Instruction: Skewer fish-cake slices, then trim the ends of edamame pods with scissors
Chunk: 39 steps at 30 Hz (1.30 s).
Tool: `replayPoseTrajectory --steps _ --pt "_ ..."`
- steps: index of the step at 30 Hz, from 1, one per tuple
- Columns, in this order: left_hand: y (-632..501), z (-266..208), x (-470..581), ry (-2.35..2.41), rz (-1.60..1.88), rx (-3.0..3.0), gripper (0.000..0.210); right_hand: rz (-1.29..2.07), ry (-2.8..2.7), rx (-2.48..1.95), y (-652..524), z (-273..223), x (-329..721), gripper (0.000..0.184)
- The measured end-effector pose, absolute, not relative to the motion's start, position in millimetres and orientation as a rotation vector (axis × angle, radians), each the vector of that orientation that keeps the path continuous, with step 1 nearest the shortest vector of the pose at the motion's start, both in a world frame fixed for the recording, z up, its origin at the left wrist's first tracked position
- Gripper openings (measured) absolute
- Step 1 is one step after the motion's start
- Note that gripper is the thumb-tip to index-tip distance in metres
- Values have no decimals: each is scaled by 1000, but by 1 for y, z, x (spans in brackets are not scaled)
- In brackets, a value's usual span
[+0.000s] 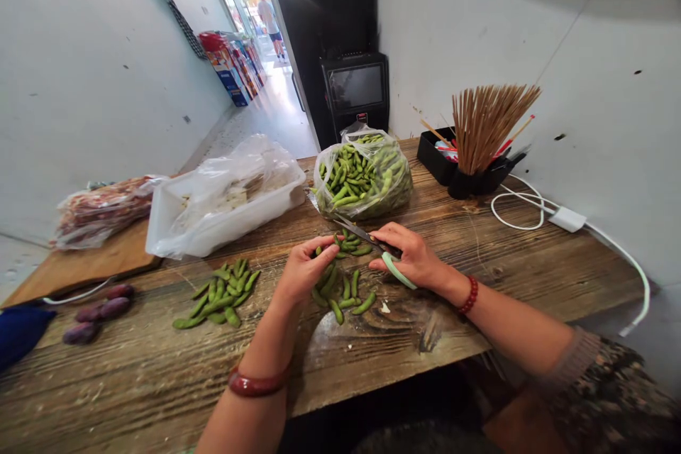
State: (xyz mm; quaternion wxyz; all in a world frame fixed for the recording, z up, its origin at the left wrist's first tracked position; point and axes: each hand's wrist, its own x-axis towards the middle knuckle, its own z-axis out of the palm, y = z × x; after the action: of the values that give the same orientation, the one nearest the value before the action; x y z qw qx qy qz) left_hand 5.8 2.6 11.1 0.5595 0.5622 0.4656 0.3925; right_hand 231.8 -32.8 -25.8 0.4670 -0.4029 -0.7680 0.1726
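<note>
My right hand (407, 254) is closed round a pair of scissors (398, 269) with pale green handles, their blades pointing left toward my other hand. Between the thumb and fingers of my left hand (307, 266) is a green edamame pod, partly hidden by the fingers. Loose edamame pods (348, 294) lie on the wood below and between both hands. A second pile of pods (220, 294) rests to the left of my left forearm. Just beyond the hands stands an open clear plastic bag (399, 188) full of edamame.
A white plastic tub (159, 216) with clear film stands at back left, beside bagged meat (106, 209) on a cutting board (90, 266). Several purple plums (114, 308) lie at left. Wooden skewers (482, 128) fill a black holder; a white cable (620, 240) runs along the right.
</note>
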Motion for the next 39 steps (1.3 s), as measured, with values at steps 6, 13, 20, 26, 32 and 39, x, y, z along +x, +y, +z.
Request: replayPoseTrajectory --steps 6,13,20,26,32,39 --pt "0 14 5 992 877 1192 31 457 -1880 -988 -32 -25 232 43" --pt "5 5 4 1106 1040 1251 34 524 -2012 -1031 -33 -24 236 51" --pt "10 2 -1 1209 1058 1529 31 487 -2082 -1108 -34 -21 242 53" --pt "10 3 0 1232 1068 1760 22 489 -2122 -1097 -34 -21 241 51" --pt "9 4 2 1262 1079 1801 20 509 -2138 -1061 -31 -23 243 48" --pt "6 10 1 1163 1030 1323 41 547 -2021 -993 -27 -27 241 44"
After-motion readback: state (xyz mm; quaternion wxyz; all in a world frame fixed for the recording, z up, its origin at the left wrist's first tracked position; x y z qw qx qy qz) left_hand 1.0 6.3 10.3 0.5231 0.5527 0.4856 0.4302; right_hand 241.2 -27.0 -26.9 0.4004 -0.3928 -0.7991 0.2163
